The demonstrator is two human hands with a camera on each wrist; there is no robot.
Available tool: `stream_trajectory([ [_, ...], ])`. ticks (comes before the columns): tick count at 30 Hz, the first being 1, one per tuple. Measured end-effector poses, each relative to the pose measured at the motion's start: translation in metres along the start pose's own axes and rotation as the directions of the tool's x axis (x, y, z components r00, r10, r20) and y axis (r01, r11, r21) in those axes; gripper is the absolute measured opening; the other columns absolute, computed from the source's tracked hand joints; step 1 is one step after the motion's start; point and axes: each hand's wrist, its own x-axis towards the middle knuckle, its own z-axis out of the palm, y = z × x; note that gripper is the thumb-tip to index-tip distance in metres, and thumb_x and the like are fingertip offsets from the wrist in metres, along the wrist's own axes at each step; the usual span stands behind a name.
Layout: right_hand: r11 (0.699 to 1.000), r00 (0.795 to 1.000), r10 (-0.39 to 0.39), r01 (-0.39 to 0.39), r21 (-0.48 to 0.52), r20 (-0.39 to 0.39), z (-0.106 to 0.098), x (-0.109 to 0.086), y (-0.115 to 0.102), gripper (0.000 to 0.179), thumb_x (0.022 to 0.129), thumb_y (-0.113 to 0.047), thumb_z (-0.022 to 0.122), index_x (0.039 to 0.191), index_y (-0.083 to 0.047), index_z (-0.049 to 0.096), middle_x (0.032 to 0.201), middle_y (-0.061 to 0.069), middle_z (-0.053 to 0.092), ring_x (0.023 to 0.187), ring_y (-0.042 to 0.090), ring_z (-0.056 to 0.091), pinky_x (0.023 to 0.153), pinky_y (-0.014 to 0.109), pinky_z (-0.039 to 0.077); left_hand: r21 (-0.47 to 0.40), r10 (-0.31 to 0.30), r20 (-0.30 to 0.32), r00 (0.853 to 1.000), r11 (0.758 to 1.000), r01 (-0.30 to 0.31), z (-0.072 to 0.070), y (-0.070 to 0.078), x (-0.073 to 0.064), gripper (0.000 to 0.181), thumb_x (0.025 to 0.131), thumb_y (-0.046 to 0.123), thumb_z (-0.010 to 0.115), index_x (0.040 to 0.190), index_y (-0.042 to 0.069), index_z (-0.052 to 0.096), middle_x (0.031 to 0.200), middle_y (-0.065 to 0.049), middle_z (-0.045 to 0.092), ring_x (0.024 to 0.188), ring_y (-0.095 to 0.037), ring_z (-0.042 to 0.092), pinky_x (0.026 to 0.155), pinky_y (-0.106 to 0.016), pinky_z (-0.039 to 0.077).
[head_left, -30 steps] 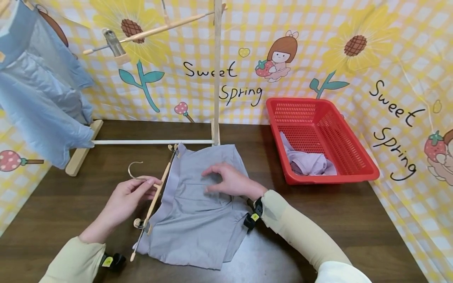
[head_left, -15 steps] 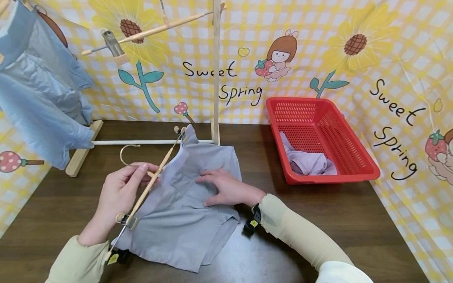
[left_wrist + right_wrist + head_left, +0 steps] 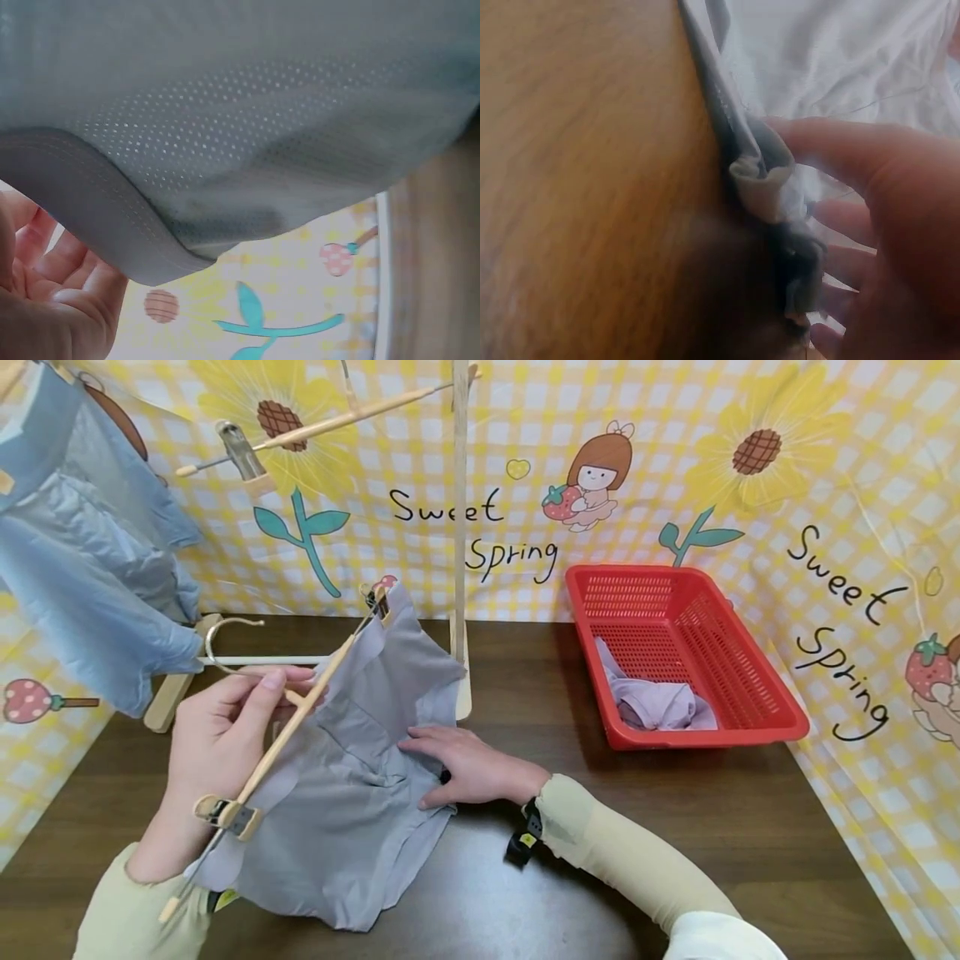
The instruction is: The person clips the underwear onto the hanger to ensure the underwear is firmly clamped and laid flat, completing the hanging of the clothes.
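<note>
My left hand pinches a wooden clip hanger at the base of its metal hook, thumb on top. Grey shorts hang tilted from it, their waistband caught by a near clip and a far clip. Against the shorts' leg end rests my right hand, fingers extended and spread. The left wrist view has the perforated inside of the shorts filling the top. In the right wrist view, a hem lies beside the thumb and fingers.
A red basket at the right holds a lilac cloth. Behind my left hand stands a rack with an upright post and a white bottom bar. Light blue shorts and another clip hanger hang there.
My left hand has raised the hanger and moved it leftward, lifting the waistband off the table. My right hand has shifted slightly left and down along the shorts.
</note>
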Motion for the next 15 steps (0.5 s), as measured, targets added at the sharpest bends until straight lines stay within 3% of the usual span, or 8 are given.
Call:
stream_trajectory([
  [7,1.000,1.000,-0.016,0.015,-0.011,-0.023,0.001,0.005,-0.001,0.076,0.088,-0.036,0.080,0.152,-0.011,0.048,0.161,0.010,0.034,0.150,0.023,0.025,0.119,0.043,0.020,0.005,0.060,-0.009,0.998,0.998,-0.060,-0.008,0.009,0.009,0.024,0.105,0.005,0.054,0.108,-0.011,0.073,0.096,0.002,0.075,0.080,-0.005,0.071,0.072,-0.016,0.054],
  [15,0.999,0.997,-0.033,0.034,0.016,-0.068,-0.002,0.007,0.003,0.070,0.090,-0.035,0.079,0.149,-0.010,0.051,0.159,0.012,0.038,0.147,0.025,0.032,0.117,0.045,0.024,0.078,0.075,-0.068,0.995,0.995,-0.070,-0.023,0.023,0.015,0.023,0.104,0.006,0.057,0.106,-0.008,0.075,0.097,0.003,0.076,0.077,-0.004,0.070,0.071,-0.013,0.052],
])
